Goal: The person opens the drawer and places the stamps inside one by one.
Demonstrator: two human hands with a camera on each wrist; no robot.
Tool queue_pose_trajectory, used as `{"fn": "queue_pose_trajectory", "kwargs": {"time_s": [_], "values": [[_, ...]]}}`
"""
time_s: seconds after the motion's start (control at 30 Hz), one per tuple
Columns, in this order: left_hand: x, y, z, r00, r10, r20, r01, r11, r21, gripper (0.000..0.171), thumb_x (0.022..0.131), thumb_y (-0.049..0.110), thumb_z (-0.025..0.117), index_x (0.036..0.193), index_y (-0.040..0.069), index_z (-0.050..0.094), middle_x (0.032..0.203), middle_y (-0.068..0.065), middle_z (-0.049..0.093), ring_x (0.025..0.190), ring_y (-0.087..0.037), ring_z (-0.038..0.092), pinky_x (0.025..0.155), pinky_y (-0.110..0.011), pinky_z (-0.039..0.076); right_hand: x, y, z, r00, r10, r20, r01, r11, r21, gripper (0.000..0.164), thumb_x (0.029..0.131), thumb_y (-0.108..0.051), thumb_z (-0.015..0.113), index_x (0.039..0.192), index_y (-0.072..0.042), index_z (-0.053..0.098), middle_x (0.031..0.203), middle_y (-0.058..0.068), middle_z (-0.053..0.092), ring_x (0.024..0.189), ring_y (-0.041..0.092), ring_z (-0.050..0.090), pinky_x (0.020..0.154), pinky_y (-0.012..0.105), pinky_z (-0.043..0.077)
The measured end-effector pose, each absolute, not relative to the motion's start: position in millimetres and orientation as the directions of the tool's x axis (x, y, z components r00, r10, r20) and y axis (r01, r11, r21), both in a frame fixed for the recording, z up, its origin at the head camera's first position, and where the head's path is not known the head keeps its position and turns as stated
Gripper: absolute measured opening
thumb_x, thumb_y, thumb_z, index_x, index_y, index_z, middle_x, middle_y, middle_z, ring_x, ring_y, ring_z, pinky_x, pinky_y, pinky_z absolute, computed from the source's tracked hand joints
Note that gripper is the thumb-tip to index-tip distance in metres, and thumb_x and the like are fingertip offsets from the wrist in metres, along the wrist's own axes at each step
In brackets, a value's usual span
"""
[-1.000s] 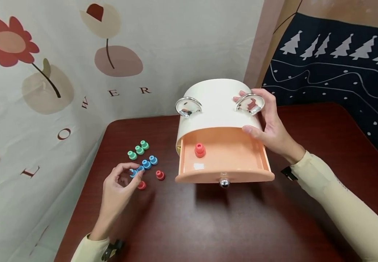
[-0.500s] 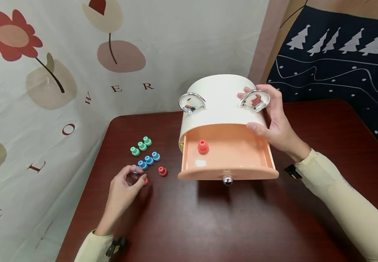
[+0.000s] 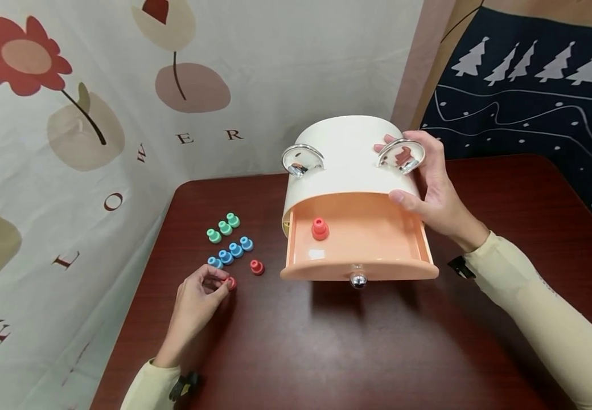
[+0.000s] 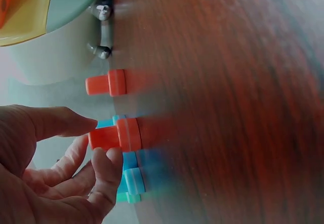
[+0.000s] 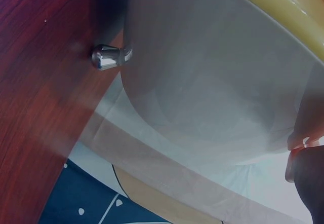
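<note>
At the left of the table, my left hand (image 3: 197,302) pinches a small red stepped peg (image 3: 231,283) between thumb and fingers. The left wrist view shows the peg's narrow end between the fingertips, its wider base (image 4: 129,134) beyond them. My right hand (image 3: 436,191) grips the right side of a white drawer box (image 3: 349,151), thumb at the front rim and fingers behind a silver ear. Its peach drawer (image 3: 373,272) is pulled out, with one red peg (image 3: 320,229) standing inside. Another red peg (image 3: 257,267) stands on the table close to the left hand.
Several blue pegs (image 3: 236,249) form a slanted row beyond the left hand, and a row of green pegs (image 3: 225,228) stands behind them. A round silver knob (image 3: 358,280) sticks out from the drawer front. A printed cloth (image 3: 275,85) hangs behind the table (image 3: 286,353).
My left hand has come down from beside the blue pegs to the nearest red peg and taken it between the fingertips. The right hand keeps its grip on the box. The head view has shifted slightly.
</note>
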State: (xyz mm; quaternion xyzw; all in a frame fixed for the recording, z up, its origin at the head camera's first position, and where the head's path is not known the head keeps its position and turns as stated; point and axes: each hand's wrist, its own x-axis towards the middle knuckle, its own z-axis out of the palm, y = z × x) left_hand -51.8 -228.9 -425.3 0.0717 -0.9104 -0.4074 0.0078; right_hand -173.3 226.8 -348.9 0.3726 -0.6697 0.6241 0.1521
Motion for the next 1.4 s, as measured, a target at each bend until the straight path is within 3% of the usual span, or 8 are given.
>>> {"fn": "queue_pose_trajectory", "kwargs": {"time_s": [0.33,0.6,0.83,1.4], "values": [[-50,-228,-425,-0.991,-0.119,0.059,-0.048,0.733,0.678,0.009,0.090,0.003,0.086,0.096,0.003,0.079,0.085,-0.005,0.076,0.071,-0.016,0.072,0.062,-0.017,0.053,-172,228,-349,-0.689,-0.306,0.657,-0.680,-0.043,-0.732,0.082,0.089,0.000,0.068,0.159,-0.012,0.029,0.161,0.018,0.051,0.150,0.028,0.047,0.129,0.045,0.022],[-43,-227,-425,-0.977,-0.064,0.204,0.083,0.763,0.641,0.015,0.085,0.003,0.092,0.092,0.010,0.081,0.071,0.005,0.065,0.061,-0.010,0.056,0.054,-0.020,0.042,-174,227,-351,-0.677,-0.324,0.660,-0.685,-0.051,-0.727,0.081,0.090,-0.002,0.070,0.159,-0.013,0.029,0.159,0.017,0.053,0.153,0.031,0.044,0.129,0.044,0.022],[-40,-216,-408,-0.936,-0.062,0.346,0.195,0.728,0.657,0.023,0.081,-0.002,0.093,0.092,0.016,0.083,0.067,0.010,0.061,0.058,-0.010,0.054,0.053,-0.017,0.039,-174,228,-354,-0.679,-0.325,0.659,-0.691,-0.020,-0.722,0.083,0.089,-0.003,0.070,0.160,-0.014,0.028,0.164,0.019,0.048,0.154,0.033,0.042,0.128,0.044,0.023],[-49,-160,-338,-0.862,-0.002,0.507,0.437,0.504,0.745,0.023,0.086,0.002,0.093,0.103,0.016,0.084,0.089,0.005,0.073,0.070,-0.015,0.054,0.055,-0.019,0.039,-174,228,-353,-0.685,-0.306,0.661,-0.689,-0.022,-0.725,0.083,0.089,-0.003,0.069,0.160,-0.013,0.029,0.163,0.019,0.048,0.153,0.033,0.042,0.129,0.045,0.023]]}}
